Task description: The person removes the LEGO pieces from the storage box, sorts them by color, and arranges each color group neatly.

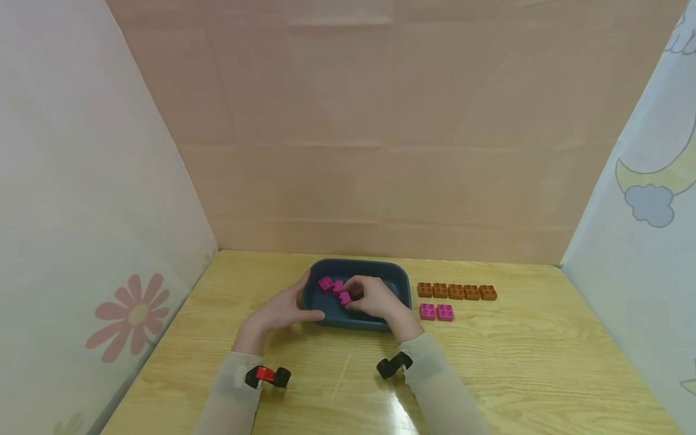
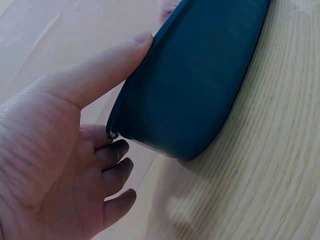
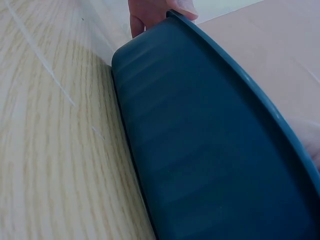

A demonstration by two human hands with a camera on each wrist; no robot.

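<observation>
A dark blue plastic tray [image 1: 356,324] sits on the table, its outer wall [image 3: 175,125] filling the right wrist view. My left hand [image 1: 283,308] grips the tray's left end. In the left wrist view the thumb [image 2: 127,57] lies along the rim and the other fingers curl near the end wall. My right hand [image 1: 375,297] reaches down into the tray. Between its thumb and fingertips it pinches a magenta toy brick [image 1: 345,298]. Two more magenta bricks, one at the left [image 1: 325,283] and one beside the fingers [image 1: 338,286], lie inside.
Right of the tray, several orange-brown bricks [image 1: 456,292] form a row on the wooden table [image 1: 544,362]. Two magenta bricks [image 1: 436,312] stand side by side in front of them. A brown paper backdrop [image 1: 380,151] rises behind, with patterned cloth [image 1: 647,211] at the sides.
</observation>
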